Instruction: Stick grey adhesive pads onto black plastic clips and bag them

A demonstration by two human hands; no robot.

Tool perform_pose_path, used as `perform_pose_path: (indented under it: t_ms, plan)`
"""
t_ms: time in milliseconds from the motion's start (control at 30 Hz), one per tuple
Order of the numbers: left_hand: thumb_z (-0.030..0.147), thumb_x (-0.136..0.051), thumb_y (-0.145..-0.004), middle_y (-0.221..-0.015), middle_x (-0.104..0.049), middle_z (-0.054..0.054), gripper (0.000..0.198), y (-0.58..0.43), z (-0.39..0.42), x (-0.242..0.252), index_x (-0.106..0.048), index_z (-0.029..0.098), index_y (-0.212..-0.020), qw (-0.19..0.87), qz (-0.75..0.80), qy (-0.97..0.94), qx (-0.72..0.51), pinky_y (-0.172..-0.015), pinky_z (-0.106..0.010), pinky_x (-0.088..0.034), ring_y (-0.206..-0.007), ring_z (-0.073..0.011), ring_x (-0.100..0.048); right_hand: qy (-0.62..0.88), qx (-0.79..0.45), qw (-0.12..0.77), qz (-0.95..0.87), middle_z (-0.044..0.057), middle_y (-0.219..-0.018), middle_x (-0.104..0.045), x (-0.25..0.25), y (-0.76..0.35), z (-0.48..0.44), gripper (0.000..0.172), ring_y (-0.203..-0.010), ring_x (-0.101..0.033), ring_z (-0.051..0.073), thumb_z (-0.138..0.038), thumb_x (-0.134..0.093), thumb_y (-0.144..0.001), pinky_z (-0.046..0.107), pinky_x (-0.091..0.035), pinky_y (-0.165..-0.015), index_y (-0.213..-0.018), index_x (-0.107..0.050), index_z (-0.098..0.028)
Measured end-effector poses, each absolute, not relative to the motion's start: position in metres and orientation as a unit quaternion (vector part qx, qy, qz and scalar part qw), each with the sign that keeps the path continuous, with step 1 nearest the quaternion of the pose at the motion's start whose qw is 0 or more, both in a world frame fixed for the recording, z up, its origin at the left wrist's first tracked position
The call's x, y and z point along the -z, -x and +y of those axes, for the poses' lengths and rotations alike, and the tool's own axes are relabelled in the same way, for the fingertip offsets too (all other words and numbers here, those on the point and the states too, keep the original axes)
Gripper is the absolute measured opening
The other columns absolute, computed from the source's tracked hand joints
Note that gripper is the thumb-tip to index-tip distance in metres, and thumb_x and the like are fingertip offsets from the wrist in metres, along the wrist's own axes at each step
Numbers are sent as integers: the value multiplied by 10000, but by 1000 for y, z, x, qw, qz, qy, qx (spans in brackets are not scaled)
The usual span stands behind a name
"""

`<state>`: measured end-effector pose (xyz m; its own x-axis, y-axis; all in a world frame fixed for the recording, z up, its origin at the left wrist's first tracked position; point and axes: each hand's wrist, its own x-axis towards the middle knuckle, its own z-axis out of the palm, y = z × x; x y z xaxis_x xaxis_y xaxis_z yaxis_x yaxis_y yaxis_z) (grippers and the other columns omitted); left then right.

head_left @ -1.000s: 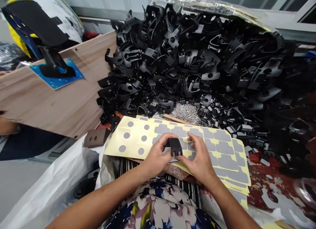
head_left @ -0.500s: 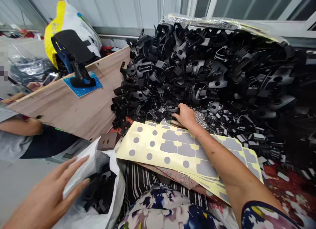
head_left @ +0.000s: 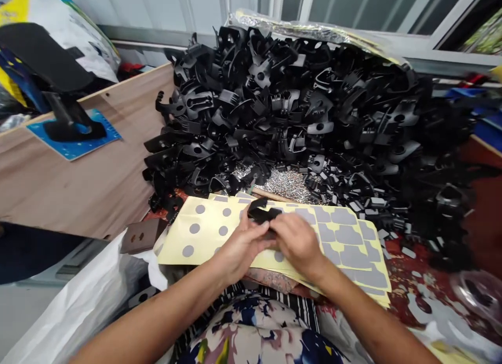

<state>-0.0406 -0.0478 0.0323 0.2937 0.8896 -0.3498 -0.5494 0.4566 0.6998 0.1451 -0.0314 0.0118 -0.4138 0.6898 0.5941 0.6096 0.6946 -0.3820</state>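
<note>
Both my hands meet over the yellow sticker sheet (head_left: 204,233) on my lap. My left hand (head_left: 239,246) and my right hand (head_left: 296,241) are closed together on one small black plastic part (head_left: 262,212), which sticks out above my fingers. The sheet carries grey round dots at its left and grey tab-shaped stickers (head_left: 345,236) at its right. Just beyond the sheet rises a big heap of black plastic parts (head_left: 306,107), with a patch of small silver metal pieces (head_left: 288,181) at its foot.
A wooden board (head_left: 78,170) slants along the left, with a black stand on a blue base (head_left: 70,131) on it. A white plastic bag (head_left: 78,306) lies at lower left. Red patterned cloth (head_left: 415,280) with loose grey stickers lies at right.
Half a second ago my right hand reached into the heap and my left hand was at the white bag. Both have come back together over the sheet, holding a black part.
</note>
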Motion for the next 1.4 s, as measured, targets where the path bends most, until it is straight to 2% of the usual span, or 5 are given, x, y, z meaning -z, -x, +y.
perform_pose_path:
  t_ms: [167, 400, 800, 1167, 1400]
  plan:
    - [191, -690, -857, -751, -561, 33, 571, 23, -24, -17, -474, 285, -1376, 704, 448, -284, -472, -528, -214, -514, -667, -161, -637, 489, -176, 433, -736, 87, -1219, -703, 21, -164, -81, 319, -1119, -663, 237, -103, -513, -1005, 409, -588, -896, -1246, -654, -258]
    - [171, -755, -816, -769, -614, -3, 525, 45, 0, 7, -529, 253, -1283, 754, 441, -284, -394, -558, -281, -614, -737, -264, -769, 555, -205, 404, -698, 83, -1116, -735, 38, -170, -82, 258, -1091, -634, 288, -118, -470, -966, 510, -520, -945, -1044, -677, -250]
    - [148, -717, -844, -882, -653, -30, 493, 39, 0, 13, -518, 255, -1282, 734, 433, -280, -442, -547, -291, -635, -729, -264, -779, 417, -564, 269, -660, 81, -1141, -725, -7, -207, -77, 229, -1126, -660, 269, -452, -638, -977, 446, -493, -1027, -1051, -711, -249]
    - [199, -807, -798, -924, -580, -5, 556, 37, -3, 15, -529, 265, -1275, 719, 414, -290, -477, -540, -299, -621, -728, -186, -689, 342, -547, 322, -693, 39, -1018, -702, -43, -192, -98, 111, -1021, -644, 246, -246, -699, -912, 400, -526, -906, -1016, -670, -270]
    - [181, -793, -784, -922, -570, -1, 550, 36, -5, 14, -538, 264, -1265, 706, 430, -292, -480, -559, -315, -636, -724, -165, -648, 522, -115, 413, -738, 0, -894, -728, -3, -186, -68, 155, -902, -613, 245, -109, -648, -910, 434, -409, -864, -914, -640, -264]
